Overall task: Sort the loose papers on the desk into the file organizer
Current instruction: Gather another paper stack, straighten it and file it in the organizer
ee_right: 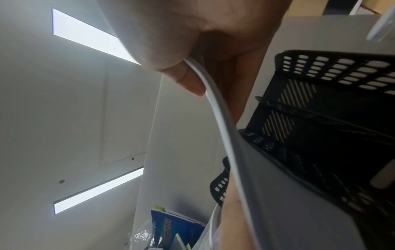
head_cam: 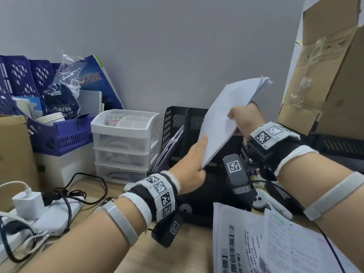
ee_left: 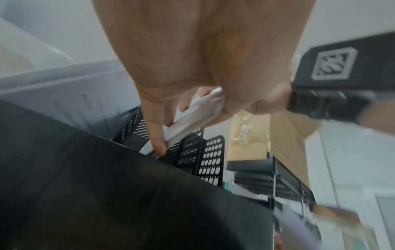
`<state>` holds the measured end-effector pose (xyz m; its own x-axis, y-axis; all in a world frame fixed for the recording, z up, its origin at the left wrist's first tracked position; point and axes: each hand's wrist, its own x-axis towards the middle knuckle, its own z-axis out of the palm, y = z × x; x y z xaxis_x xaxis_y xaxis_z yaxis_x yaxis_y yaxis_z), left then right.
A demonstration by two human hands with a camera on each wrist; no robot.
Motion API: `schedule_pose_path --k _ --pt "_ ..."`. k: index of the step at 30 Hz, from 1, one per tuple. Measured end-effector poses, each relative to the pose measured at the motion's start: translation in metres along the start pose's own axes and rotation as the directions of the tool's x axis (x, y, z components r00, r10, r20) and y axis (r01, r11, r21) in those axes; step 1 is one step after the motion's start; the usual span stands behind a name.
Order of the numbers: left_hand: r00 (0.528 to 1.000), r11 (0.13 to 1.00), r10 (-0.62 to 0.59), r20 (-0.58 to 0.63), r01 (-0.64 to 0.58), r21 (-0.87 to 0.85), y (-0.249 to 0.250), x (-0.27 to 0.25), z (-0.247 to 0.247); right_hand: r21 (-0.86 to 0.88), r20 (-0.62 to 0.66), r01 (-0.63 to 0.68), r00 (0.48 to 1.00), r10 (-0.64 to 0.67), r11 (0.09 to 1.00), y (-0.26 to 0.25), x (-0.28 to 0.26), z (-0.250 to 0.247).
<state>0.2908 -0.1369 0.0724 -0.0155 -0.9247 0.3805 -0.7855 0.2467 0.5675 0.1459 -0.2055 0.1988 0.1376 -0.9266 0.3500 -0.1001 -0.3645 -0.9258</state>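
Two printed piles (head_cam: 256, 239) lie nearest on the bench (head_cam: 189, 251) at five o'clock, beyond them the left hand (head_cam: 189, 170) and right hand (head_cam: 244, 119) pinch a light, floppy sheaf (head_cam: 228, 119), best held by opposite edges, over the black organizer (head_cam: 177, 123) at twelve o'clock, its slots largely hidden.

My head camera looks down over the desk; each wrist camera looks up close past my fingers. All three share the black file organizer (head_cam: 183, 123) (ee_left: 211, 160) (ee_right: 333, 104).
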Motion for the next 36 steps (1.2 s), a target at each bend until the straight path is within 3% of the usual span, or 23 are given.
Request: schedule_pose_path --k 5,10,16,21,25,28,31,34,36 --pt "0.995 0.991 -0.099 -0.022 0.101 0.082 -0.015 0.017 -0.007 -0.043 0.183 -0.047 0.982 0.054 0.998 0.001 0.000 0.012" --pt "0.982 0.976 -0.180 -0.051 0.184 0.118 -0.022 0.024 -0.013 -0.301 0.288 0.175 0.954 -0.086 0.937 -0.008 0.003 0.038" --pt "0.959 0.972 -0.172 -0.224 0.202 0.120 -0.034 0.029 -0.016 -0.316 0.295 0.246 0.944 -0.151 0.916 0.000 0.017 0.069" --pt "0.943 0.930 -0.296 -0.152 0.321 0.178 -0.054 0.033 -0.010 -0.373 0.357 0.238 0.929 -0.098 0.897 0.031 0.019 0.086" --pt "0.946 0.921 -0.292 -0.144 0.318 0.223 -0.063 0.030 -0.011 -0.443 0.398 0.234 0.916 -0.044 0.866 0.057 0.007 0.096" --pt "0.942 0.930 -0.250 -0.226 0.298 0.215 -0.061 0.025 -0.018 -0.330 0.385 0.200 0.921 -0.062 0.922 0.058 0.004 0.102" --pt "0.927 0.959 -0.162 -0.339 0.228 0.167 -0.055 0.019 -0.028 -0.127 0.275 0.107 0.959 -0.068 0.986 0.049 0.013 0.097" --pt "0.947 0.956 -0.187 -0.262 0.237 0.175 -0.053 0.019 -0.030 0.066 0.225 -0.011 0.974 -0.004 0.998 0.038 0.019 0.082" --pt "0.955 0.947 -0.219 -0.201 0.257 0.191 -0.053 0.020 -0.024 0.068 0.233 -0.037 0.972 0.020 0.997 0.039 0.021 0.075"
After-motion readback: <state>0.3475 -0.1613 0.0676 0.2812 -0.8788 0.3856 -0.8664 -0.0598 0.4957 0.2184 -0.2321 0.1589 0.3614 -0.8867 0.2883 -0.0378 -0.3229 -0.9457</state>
